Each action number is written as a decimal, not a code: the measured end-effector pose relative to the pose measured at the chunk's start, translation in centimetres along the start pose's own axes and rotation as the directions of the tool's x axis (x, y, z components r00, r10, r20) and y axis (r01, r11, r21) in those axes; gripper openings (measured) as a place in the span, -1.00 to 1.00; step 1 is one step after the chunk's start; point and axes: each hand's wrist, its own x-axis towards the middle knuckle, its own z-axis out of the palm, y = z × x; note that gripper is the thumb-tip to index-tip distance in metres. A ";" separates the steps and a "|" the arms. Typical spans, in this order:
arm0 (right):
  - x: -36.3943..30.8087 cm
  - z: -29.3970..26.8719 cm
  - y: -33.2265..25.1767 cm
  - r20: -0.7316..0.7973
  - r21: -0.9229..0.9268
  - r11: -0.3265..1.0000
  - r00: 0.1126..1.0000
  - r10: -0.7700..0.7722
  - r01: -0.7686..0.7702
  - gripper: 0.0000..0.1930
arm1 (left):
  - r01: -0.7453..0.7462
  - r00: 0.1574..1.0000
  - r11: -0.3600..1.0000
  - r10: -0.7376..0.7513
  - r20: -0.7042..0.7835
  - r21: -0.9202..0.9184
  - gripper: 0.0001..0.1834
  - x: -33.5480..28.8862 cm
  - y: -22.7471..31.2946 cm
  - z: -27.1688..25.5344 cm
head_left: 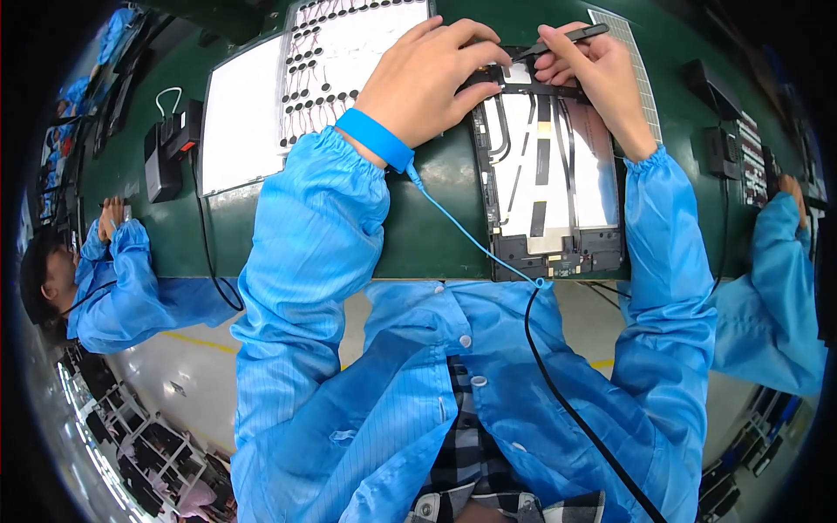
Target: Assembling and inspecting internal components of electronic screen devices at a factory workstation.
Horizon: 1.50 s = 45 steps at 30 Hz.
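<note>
An opened tablet housing (514, 200) lies on the green bench in front of me, its silvery inside crossed by dark flex cables and edged with small boards. Over its far left corner is my left hand (436, 83), thumb and fingertips closed together; what they pinch is too small to make out. A blue wrist strap (375, 139) circles that wrist, its coiled cord running down to the bench edge. Black tweezers (580, 35) sit in the closed fingers of my right hand (597, 78), their tips pointing left at the housing's far edge, close to my left fingertips.
Left of my hands, a clear tray (301, 78) holds several small round black parts with thin wires, beside a white sheet (240, 118). Further left stands a black boxy device (166, 166) with a cable. Co-workers in blue sit left (122, 279) and right (776, 288).
</note>
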 end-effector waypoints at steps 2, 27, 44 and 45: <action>-0.1 0.0 0.0 0.037 0.020 1.000 0.999 -0.018 0.017 -0.68 | -0.035 0.999 0.999 0.034 0.030 0.027 -0.79 0.0 -0.1 0.2; -14.7 -13.1 4.4 -0.170 -0.037 0.997 0.984 0.055 -0.062 -0.74 | -0.347 0.860 0.927 0.375 0.346 -0.143 -0.51 4.4 11.4 8.3; -13.2 -12.8 4.1 -0.342 0.174 0.984 0.936 0.080 -0.020 -0.75 | -0.350 0.859 0.923 0.384 0.337 -0.160 -0.53 4.3 11.5 8.1; -12.4 -12.4 3.8 -0.369 0.220 0.975 0.924 0.097 -0.014 -0.74 | -0.361 0.869 0.918 0.395 0.299 -0.165 -0.53 4.1 11.4 8.0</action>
